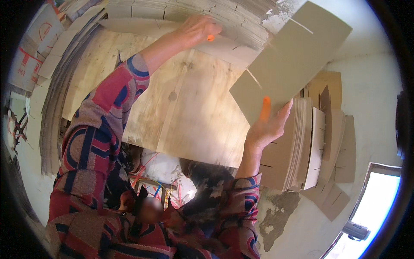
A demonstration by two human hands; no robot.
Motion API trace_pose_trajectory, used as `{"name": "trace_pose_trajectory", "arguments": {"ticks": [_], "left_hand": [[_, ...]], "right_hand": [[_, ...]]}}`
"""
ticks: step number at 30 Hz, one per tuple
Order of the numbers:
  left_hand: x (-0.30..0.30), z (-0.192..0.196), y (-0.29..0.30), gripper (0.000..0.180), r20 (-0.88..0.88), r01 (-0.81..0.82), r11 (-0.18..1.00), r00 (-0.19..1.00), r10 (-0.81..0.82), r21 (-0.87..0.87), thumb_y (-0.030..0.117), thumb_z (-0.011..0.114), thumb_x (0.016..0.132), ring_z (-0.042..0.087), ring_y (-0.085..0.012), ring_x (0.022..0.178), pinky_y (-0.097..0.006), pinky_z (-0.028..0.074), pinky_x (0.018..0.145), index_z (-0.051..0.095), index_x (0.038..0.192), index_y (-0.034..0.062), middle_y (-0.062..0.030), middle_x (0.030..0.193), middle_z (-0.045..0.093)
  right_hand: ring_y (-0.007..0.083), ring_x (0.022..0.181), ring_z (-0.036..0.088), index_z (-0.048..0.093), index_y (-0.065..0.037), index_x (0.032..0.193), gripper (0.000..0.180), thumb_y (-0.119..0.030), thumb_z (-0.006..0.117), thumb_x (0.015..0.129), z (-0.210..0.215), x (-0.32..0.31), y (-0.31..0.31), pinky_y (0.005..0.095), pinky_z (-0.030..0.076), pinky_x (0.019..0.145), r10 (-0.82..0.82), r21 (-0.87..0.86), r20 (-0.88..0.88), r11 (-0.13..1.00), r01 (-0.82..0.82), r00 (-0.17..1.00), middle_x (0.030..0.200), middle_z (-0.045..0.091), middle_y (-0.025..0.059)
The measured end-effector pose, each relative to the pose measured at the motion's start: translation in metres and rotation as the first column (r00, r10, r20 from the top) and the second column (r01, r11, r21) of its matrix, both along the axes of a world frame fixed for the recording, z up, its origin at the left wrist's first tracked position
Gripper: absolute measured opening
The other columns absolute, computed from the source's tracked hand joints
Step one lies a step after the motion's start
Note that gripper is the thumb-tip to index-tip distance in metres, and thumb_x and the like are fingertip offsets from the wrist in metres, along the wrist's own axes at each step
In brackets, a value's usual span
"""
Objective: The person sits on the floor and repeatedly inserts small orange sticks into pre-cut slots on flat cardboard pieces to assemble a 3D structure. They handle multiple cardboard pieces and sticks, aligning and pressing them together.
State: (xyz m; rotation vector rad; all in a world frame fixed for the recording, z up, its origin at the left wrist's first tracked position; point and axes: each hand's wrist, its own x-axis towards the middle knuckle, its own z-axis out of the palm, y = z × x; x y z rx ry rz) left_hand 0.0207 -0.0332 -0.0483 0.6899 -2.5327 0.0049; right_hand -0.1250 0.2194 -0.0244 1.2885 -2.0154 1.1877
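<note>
My right hand (268, 129), with an orange finger cover on its thumb, grips a flat cardboard divider (297, 56) by its lower corner. The grey-brown divider is tilted up to the right and has two narrow slits along its upper left edge. Across the board, my left hand (199, 32) is closed in front of the far stack of cardboard sheets (194, 13). Orange covering shows at its fingers, and whether anything is in its grasp is hidden. Below both hands lies a pale plywood board (185, 103), which serves as the work surface.
Slit cardboard pieces (289, 151) stand upright in a bundle at the right. A tall stack of cardboard (60, 99) lines the left side, with printed cartons (36, 47) beyond it. Coloured straps (172, 192) lie below the board's near edge. A bright window (371, 211) is at lower right.
</note>
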Motion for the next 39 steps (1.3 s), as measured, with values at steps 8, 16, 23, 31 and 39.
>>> {"name": "trace_pose_trajectory", "arguments": {"ticks": [8,16,23,31,39], "left_hand": [[-0.002,-0.002,0.062,0.001,-0.084,0.330,0.940,0.938,-0.337,-0.092,0.004,0.058,0.071,0.055,-0.0263,0.080,-0.037,0.049,0.064,0.057,0.071,0.0046,-0.0075,0.070,0.054],[0.001,0.032,0.120,0.010,-0.030,0.393,0.917,0.918,-0.396,-0.067,0.008,0.060,0.070,0.052,-0.0222,0.078,-0.033,0.049,0.064,0.057,0.077,0.0022,-0.0055,0.072,0.052],[0.001,0.022,0.165,0.012,-0.232,0.449,0.892,0.875,-0.426,0.052,0.013,0.065,0.072,0.055,-0.0206,0.078,-0.034,0.050,0.063,0.059,0.076,0.0030,-0.0054,0.071,0.056],[0.027,0.077,0.074,0.037,-0.137,0.134,0.889,0.987,-0.081,0.437,0.019,0.078,0.070,0.056,-0.0227,0.081,-0.034,0.047,0.073,0.058,0.096,0.0015,-0.0096,0.083,0.060],[-0.033,-0.014,-0.018,0.032,0.056,-0.149,0.980,0.986,0.157,-0.133,0.006,0.070,0.070,0.050,-0.0293,0.102,-0.039,0.043,0.087,0.052,0.096,0.0014,-0.0119,0.099,0.056]], "right_hand": [[0.0285,0.085,0.068,0.035,-0.011,0.140,0.060,-0.008,0.063,0.088,0.000,0.008,0.010,0.0321,0.055,0.065,0.009,0.082,-0.008,0.997,-0.008,1.000,0.113,0.062,0.0196],[0.0353,0.104,0.060,0.035,-0.008,0.137,0.052,-0.007,0.057,0.090,-0.006,0.005,0.010,0.0381,0.055,0.072,0.101,0.221,-0.122,0.973,-0.073,0.987,0.126,0.053,0.0203],[0.0372,0.103,0.057,0.034,-0.006,0.136,0.055,-0.003,0.057,0.086,-0.020,-0.005,0.015,0.0432,0.054,0.077,0.090,0.336,0.031,0.937,-0.095,0.996,0.121,0.052,0.0181],[0.0379,0.096,0.058,0.033,-0.009,0.138,0.060,-0.001,0.057,0.085,-0.007,0.009,0.019,0.0423,0.054,0.074,0.110,0.286,0.156,0.946,-0.151,0.982,0.113,0.055,0.0161],[0.0332,0.117,0.049,0.031,-0.009,0.142,0.064,0.001,0.057,0.085,-0.005,0.020,0.013,0.0383,0.045,0.093,0.096,0.271,0.223,0.950,-0.156,0.970,0.132,0.046,0.0155]]}}
